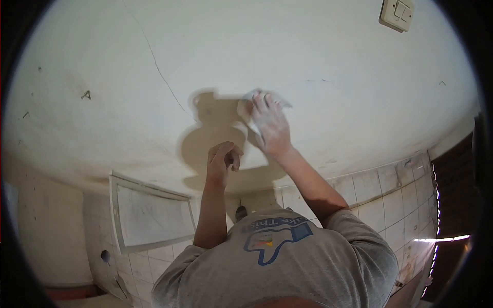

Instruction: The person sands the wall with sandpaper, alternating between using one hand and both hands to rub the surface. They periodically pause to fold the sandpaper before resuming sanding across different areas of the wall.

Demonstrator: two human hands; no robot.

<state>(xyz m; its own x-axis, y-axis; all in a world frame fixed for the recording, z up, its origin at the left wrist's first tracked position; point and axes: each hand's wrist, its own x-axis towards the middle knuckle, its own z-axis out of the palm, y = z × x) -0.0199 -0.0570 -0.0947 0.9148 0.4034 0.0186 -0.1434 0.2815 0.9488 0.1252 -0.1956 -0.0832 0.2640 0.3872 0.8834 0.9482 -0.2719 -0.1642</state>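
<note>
My right hand (271,122) presses a thin whitish sheet (280,100) flat to the pale wall (339,118). The fingers lie over the sheet, and one pointed corner sticks out to the right; part of it is hidden under the palm. Whitish dust coats the knuckles. Lower and to the left, my left hand (225,158) is held up in front of the wall with its fingers loosely curled, nothing showing in them. Shadows of the arms and head fall on the wall around both hands. A thin crack (158,66) runs down the wall to the left.
A light switch (398,14) sits at the upper right. On the lower left is a white-framed panel (152,211). Grimy white tiles (382,211) line the lower wall, and a dark opening (457,205) lies at the far right. Small marks (86,95) dot the wall.
</note>
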